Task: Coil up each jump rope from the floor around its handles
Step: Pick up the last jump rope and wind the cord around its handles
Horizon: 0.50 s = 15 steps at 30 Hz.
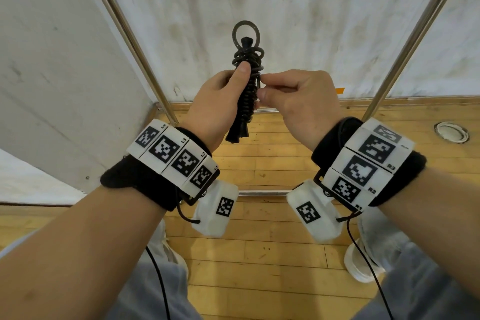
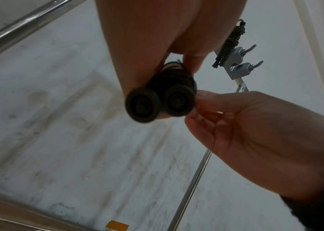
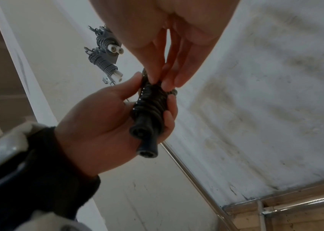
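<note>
A black jump rope (image 1: 245, 91) is wound in tight coils around its two black handles, held upright in front of me. A small loop of cord (image 1: 246, 31) stands above the top of the bundle. My left hand (image 1: 223, 96) grips the bundle around its middle, thumb pressed on the coils. My right hand (image 1: 288, 96) pinches a strand of cord at the bundle's right side between thumb and forefinger. The left wrist view shows the two round handle ends (image 2: 160, 104) from below. In the right wrist view the coils (image 3: 149, 103) sit in the left palm (image 3: 102, 125).
Two slanted metal rack poles (image 1: 124, 31) (image 1: 415, 36) frame the hands against a white wall. Hooks (image 2: 242, 61) high on the rack hold other coiled ropes, black (image 2: 229, 42) and grey (image 3: 103, 64). Wooden floor (image 1: 259, 254) lies below, with a round floor socket (image 1: 451, 132) at right.
</note>
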Tool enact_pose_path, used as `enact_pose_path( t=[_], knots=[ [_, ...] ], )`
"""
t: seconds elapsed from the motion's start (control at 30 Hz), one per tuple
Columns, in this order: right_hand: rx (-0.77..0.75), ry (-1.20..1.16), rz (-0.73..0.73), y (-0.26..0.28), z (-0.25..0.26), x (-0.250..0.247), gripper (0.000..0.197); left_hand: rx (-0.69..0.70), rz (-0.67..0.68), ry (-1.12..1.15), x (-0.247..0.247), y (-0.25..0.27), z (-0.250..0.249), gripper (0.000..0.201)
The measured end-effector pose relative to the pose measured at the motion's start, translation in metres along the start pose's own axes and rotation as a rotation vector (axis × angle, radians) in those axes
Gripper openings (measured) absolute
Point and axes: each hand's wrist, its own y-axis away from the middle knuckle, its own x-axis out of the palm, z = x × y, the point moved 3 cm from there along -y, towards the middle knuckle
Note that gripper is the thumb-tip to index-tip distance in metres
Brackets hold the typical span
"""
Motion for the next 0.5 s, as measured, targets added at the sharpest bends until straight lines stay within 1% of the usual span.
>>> enact_pose_path(
  t=[0.07,0.13,0.23,0.37,0.5],
  knots=[
    [-0.051,0.070,-0.019,0.0002,0.0027,0.0004,0.010,0.031,-0.017,-0.026,0.0004,0.0011,0.0004,0.036],
    [-0.071,0.116,-0.043,0.0002,0.0034,-0.0007,0.016,0.029,-0.036,-0.042,0.0026,0.0023,0.0024,0.032],
    [-0.031,0.081,-0.055,-0.0003,0.0028,-0.0016,0.013,0.026,-0.054,-0.055,0.0037,0.0018,0.0034,0.033],
    [-0.007,0.067,-0.035,-0.0014,0.0029,-0.0009,0.012,0.011,-0.059,-0.041,0.0016,-0.0009,0.0026,0.037],
    [0.001,0.055,-0.040,-0.0010,0.0048,-0.0014,0.012,0.061,-0.100,-0.109,-0.0011,-0.0027,0.0018,0.034]
  ],
)
